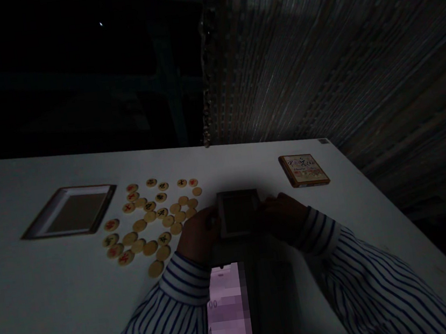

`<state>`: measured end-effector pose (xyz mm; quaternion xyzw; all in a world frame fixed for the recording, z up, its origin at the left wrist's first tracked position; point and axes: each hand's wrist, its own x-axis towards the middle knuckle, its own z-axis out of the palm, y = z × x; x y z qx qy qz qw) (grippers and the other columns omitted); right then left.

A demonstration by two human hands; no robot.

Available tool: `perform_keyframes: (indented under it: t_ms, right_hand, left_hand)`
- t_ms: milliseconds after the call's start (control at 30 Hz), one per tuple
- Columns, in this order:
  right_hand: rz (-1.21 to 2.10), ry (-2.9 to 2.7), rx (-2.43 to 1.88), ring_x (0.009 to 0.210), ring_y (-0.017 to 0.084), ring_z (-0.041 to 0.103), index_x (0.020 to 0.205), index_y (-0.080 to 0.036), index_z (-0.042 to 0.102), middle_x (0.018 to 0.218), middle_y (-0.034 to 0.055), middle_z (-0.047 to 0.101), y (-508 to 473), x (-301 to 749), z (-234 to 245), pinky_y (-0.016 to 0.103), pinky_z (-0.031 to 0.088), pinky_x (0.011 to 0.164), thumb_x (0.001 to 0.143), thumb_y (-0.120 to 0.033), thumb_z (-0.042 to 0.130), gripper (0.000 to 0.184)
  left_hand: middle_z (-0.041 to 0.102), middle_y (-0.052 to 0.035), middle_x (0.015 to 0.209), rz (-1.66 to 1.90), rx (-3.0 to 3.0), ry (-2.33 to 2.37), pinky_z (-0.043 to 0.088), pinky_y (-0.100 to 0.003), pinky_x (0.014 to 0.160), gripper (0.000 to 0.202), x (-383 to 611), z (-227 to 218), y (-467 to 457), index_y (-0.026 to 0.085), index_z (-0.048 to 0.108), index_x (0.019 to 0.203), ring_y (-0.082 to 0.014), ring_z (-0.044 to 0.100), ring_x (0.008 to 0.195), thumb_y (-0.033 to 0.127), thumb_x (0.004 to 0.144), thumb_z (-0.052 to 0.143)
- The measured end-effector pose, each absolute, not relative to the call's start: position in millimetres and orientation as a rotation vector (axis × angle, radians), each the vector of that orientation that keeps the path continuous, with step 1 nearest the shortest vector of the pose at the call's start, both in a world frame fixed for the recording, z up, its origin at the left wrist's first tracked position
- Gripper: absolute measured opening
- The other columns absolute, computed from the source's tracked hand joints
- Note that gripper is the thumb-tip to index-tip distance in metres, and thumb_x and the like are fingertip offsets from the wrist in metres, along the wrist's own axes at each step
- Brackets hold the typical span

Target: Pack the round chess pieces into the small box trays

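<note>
Both my hands grip a dark flat rectangular object [237, 214] above the white table [41, 308]. My left hand [197, 236] closes on its left edge, my right hand [284, 216] on its right edge. I cannot make out what the object is in the dim light. Both arms wear white shirt sleeves with dark stripes. Several round pale game pieces [152, 219] with red and black marks lie scattered just left of my left hand.
An open shallow box [71, 210] with a white rim lies at the left. A small brown printed box [303, 169] sits at the right rear. A woven blind hangs behind the table on the right. The room is dark.
</note>
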<state>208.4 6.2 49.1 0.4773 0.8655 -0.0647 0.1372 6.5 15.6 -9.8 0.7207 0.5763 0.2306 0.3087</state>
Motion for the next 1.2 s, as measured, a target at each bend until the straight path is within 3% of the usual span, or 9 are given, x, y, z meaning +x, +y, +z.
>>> perform_keyframes:
  t_ms: [233, 467, 733, 933, 1200]
  right_hand:
    - [-0.12, 2.613, 1.776, 0.083, 0.019, 0.056, 0.109, -0.018, 0.054, 0.094, 0.0087, 0.062, -15.3, 230.1, 33.1, 0.032, 0.039, 0.068, 0.079, -0.033, 0.048, 0.034]
    - [-0.209, 2.627, 2.028, 0.08, 0.019, 0.06, 0.113, -0.015, 0.052, 0.091, 0.0095, 0.065, -32.9, 230.6, 2.6, 0.032, 0.045, 0.068, 0.077, -0.033, 0.048, 0.04]
    - [-0.255, 2.678, 1.967, 0.09, 0.019, 0.058, 0.115, -0.014, 0.05, 0.101, 0.0101, 0.063, -32.5, 228.1, -9.9, 0.03, 0.043, 0.078, 0.077, -0.027, 0.047, 0.041]
    - [-0.273, 2.66, 1.997, 0.088, 0.018, 0.057, 0.115, -0.017, 0.05, 0.1, 0.0079, 0.063, -30.4, 224.4, -13.5, 0.029, 0.042, 0.077, 0.083, -0.031, 0.04, 0.036]
    - [-0.18, 2.733, 1.949, 0.086, 0.018, 0.056, 0.108, -0.016, 0.056, 0.094, 0.0084, 0.063, -30.6, 224.8, -19.9, 0.03, 0.042, 0.077, 0.082, -0.029, 0.043, 0.031]
  left_hand:
    - [0.064, -0.0047, 0.102, 0.625, 1.898, 1.514, 0.044, -0.029, 0.082, 0.037, 5.2, -11.2, 14.8, 0.018, 0.055, 0.11, -0.0182, 0.058, 0.095, 0.028, 0.076, 0.044]
    - [0.066, -0.0048, 0.095, 0.62, 1.899, 1.527, 0.047, -0.029, 0.074, 0.039, 3.3, -12.2, 11.8, 0.017, 0.054, 0.11, -0.0174, 0.061, 0.082, 0.032, 0.075, 0.045]
    - [0.065, -0.0032, 0.091, 0.608, 1.912, 1.517, 0.047, -0.028, 0.069, 0.041, 0.9, -14.8, 8.9, 0.019, 0.051, 0.112, -0.0157, 0.06, 0.075, 0.033, 0.074, 0.046]
    - [0.066, -0.0035, 0.089, 0.63, 1.908, 1.522, 0.047, -0.028, 0.069, 0.041, 1.2, -14.9, 9.1, 0.017, 0.052, 0.111, -0.0153, 0.06, 0.072, 0.032, 0.073, 0.047]
    - [0.065, -0.0035, 0.091, 0.618, 1.927, 1.544, 0.047, -0.029, 0.071, 0.04, 0.8, -13.4, 9.4, 0.019, 0.052, 0.111, -0.0161, 0.06, 0.075, 0.033, 0.074, 0.046]
